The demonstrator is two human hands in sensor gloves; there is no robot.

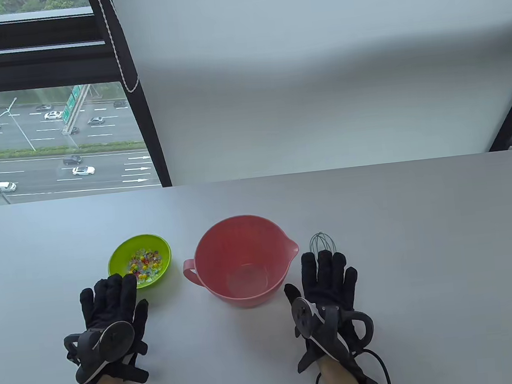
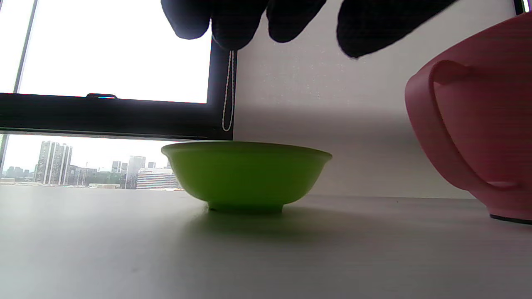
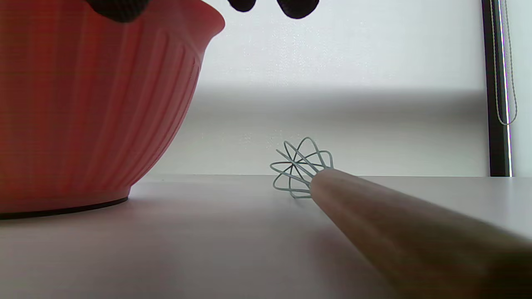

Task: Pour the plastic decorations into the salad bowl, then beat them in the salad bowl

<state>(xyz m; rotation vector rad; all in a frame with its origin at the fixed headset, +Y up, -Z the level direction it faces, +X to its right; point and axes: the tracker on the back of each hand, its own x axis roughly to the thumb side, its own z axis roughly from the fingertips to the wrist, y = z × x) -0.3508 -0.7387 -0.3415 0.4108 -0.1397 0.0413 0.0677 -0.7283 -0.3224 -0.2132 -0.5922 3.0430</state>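
Note:
A small green bowl (image 1: pixel 139 260) (image 2: pixel 245 174) holding several coloured plastic decorations (image 1: pixel 144 263) stands left of the pink salad bowl (image 1: pixel 243 260) (image 2: pixel 478 137) (image 3: pixel 91 104), which has a handle and a spout and looks bare inside. A whisk (image 1: pixel 322 242) (image 3: pixel 300 168) with a wooden handle (image 3: pixel 415 236) lies right of the pink bowl, mostly hidden under my right hand (image 1: pixel 328 280). That hand lies flat with straight fingers above the whisk. My left hand (image 1: pixel 110 301) is flat too, fingertips (image 2: pixel 291 20) just short of the green bowl's near rim.
The white table (image 1: pixel 424 252) ends at a window and a white blind (image 1: pixel 318 82) behind. A beaded cord (image 1: pixel 112 38) hangs by the black window frame. A cable (image 1: pixel 381 370) trails from my right wrist.

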